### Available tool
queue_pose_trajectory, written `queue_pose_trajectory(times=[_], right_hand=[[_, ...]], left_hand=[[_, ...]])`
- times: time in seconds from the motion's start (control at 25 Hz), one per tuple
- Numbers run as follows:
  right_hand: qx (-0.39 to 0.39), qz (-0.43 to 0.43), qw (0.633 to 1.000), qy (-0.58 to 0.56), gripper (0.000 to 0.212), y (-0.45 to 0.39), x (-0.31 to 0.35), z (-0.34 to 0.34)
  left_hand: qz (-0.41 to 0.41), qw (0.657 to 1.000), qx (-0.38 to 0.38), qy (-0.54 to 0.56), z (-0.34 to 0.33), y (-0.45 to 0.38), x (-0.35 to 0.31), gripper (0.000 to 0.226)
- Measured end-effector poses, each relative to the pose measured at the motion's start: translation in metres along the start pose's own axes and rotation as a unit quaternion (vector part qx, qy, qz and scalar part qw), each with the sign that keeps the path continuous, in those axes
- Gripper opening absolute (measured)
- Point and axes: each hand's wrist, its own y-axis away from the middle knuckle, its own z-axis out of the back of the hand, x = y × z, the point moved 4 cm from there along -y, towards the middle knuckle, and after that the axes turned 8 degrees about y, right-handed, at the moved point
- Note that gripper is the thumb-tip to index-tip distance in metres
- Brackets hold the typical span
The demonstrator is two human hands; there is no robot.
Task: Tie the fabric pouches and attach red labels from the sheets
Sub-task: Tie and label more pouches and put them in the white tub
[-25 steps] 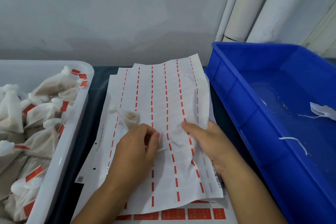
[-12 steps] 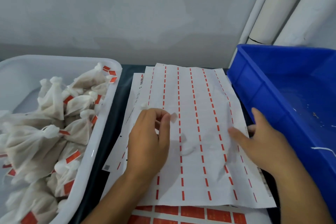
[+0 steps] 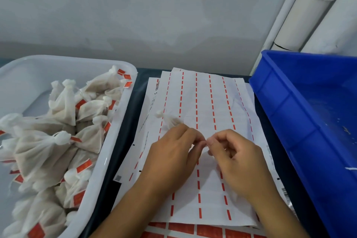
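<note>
A small white fabric pouch [image 3: 167,120] lies on the top label sheet [image 3: 204,100], a white backing striped with red dashes. Its near end runs under the fingers of my left hand [image 3: 173,157], which curl over it. My right hand [image 3: 236,160] is beside it, fingers curled, with thumb and forefinger pinched against the left fingertips. Whatever thin thing they pinch is too small to make out; it looks like the pouch's string. A sheet of full red labels [image 3: 183,228] shows under the near edge.
At the left stands a white tub [image 3: 116,141] heaped with tied pouches carrying red labels [image 3: 58,141]. A deep blue bin [image 3: 289,106] stands at the right, close to the sheets. Behind the dark tabletop are a wall and white pipes [image 3: 301,15].
My right hand left the sheet's right side and came in to meet my left fingertips. The pouch now shows beyond my left hand. My view turned left.
</note>
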Motion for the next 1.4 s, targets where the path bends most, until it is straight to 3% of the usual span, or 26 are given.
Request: queue_pose_trajectory(times=[0.12, 0.28, 0.44, 0.52, 0.76, 1.0, 1.24, 1.4], right_hand=[[-0.005, -0.02, 0.999, -0.038, 0.012, -0.001, -0.01, -0.002], [-0.017, -0.043, 0.995, -0.089, 0.009, -0.003, -0.013, -0.005], [-0.013, -0.089, 0.987, -0.134, 0.006, -0.006, -0.021, -0.006], [-0.005, -0.107, 0.983, -0.147, 0.007, -0.007, -0.024, -0.009], [-0.004, -0.103, 0.983, -0.151, 0.013, -0.005, -0.02, -0.017], [0.002, -0.092, 0.985, -0.143, 0.01, -0.006, -0.019, -0.02], [-0.018, -0.077, 0.985, -0.153, 0.01, -0.005, -0.014, -0.019], [-0.047, -0.064, 0.984, -0.161, 0.009, -0.005, -0.014, -0.016]], left_hand=[[-0.009, 1.0, -0.005, -0.006, -0.001, 0.0, 0.0, 0.023], [-0.006, 1.0, -0.017, 0.015, 0.0, 0.0, 0.003, 0.032], [0.081, 0.99, -0.109, 0.021, 0.008, -0.001, 0.019, 0.021], [0.144, 0.979, -0.145, 0.016, 0.015, -0.001, 0.035, 0.028], [0.219, 0.971, -0.09, -0.021, 0.008, -0.001, 0.062, 0.045], [0.182, 0.979, -0.068, -0.056, 0.007, -0.002, 0.059, 0.054], [0.112, 0.978, -0.171, 0.048, 0.018, 0.0, 0.035, 0.018], [0.143, 0.969, -0.139, 0.143, 0.013, 0.001, 0.025, 0.022]])
